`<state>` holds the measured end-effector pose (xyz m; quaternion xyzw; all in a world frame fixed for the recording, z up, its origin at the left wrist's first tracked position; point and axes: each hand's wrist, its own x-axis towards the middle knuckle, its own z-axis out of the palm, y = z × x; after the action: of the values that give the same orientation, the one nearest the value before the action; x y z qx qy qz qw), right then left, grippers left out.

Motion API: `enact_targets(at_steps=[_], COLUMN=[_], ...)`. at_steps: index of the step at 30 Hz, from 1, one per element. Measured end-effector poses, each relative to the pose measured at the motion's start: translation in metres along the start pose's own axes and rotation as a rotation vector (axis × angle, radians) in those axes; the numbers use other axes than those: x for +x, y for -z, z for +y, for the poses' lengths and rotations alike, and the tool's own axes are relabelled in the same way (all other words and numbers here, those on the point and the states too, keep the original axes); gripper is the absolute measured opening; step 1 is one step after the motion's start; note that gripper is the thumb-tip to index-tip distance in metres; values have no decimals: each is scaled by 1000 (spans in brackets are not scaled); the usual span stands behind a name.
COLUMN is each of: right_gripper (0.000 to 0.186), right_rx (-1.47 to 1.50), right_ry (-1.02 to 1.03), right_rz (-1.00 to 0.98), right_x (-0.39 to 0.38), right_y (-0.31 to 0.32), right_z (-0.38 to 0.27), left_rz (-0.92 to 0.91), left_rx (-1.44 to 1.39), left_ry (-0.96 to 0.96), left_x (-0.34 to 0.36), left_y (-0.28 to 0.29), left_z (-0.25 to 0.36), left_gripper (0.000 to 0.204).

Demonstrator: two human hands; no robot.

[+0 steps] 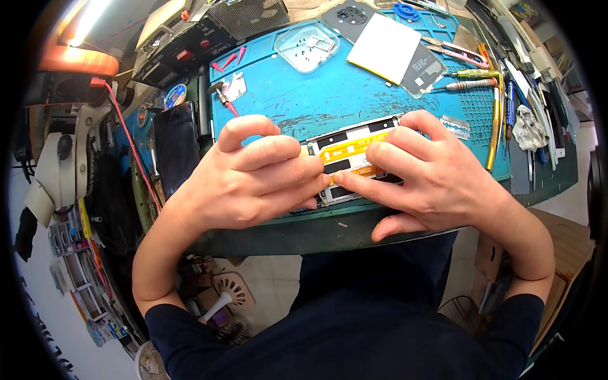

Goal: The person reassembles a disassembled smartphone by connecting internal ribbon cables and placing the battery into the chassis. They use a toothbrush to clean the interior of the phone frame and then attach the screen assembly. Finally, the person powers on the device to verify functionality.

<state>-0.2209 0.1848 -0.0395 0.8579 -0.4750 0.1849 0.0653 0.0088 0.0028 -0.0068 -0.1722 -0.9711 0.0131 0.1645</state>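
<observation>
Phone frame (354, 155), opened, shows yellow flex strip and black patches.

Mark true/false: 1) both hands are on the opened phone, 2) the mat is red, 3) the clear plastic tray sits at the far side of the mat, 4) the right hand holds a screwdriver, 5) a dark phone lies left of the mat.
1. True: the left hand and right hand both rest on the opened phone with yellow flex strips.
2. False: the silicone work mat is blue.
3. True: the clear plastic tray lies at the far side.
4. False: its fingers press on the phone; the screwdrivers lie at the right.
5. True: a dark rectangular phone lies there.
</observation>
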Motion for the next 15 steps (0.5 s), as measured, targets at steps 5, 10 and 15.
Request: enact_targets(at_steps=[5,10,15], right_gripper=[67,67,67], right_rx=[35,62,49], right_ry=[-2,-3,-9], right_rz=[33,55,75], right_x=[-1,-2,-1], right_y=[-1,-1,-1], right_z=[1,2,1], left_rz=[-56,-79,-98], left_rx=[21,21,-22], left_ry=[14,73,133], left_x=[-2,-3,-5], left_y=[5,4,3], left_z=[6,13,18], left_gripper=[39,43,44])
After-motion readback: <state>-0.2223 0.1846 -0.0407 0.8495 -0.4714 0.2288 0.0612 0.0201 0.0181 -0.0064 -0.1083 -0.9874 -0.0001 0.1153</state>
